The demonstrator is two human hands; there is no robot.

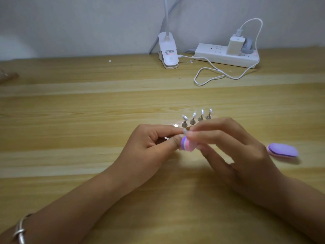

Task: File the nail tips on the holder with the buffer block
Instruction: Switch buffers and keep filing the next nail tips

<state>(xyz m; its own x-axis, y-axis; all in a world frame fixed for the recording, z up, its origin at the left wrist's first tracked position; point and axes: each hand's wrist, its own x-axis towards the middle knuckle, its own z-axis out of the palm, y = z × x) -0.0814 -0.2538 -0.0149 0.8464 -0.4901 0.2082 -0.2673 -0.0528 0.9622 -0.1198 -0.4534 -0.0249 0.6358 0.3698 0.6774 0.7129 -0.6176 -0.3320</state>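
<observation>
I see the wooden table [70,120] filling my view. Both forearms come in from 6 o'clock and meet just right of centre. The left hand [151,147] has thumb and forefinger pinched on something small at the front of the holder; it is too blurred to name. The right hand [233,147] curls its fingers round the pink-and-purple buffer block [187,145], touching the left thumb. A white power strip [219,57] sits at 1 o'clock, a white lamp clamp [168,51] at 12, and a white cable [211,74] loops between them. A second purple block [282,150] lies alone at 3 o'clock. The holder [192,122] stands just beyond the fingers, its nail tips [202,111] upright in a row. There's a silver bracelet [20,229] at 7 o'clock.
</observation>
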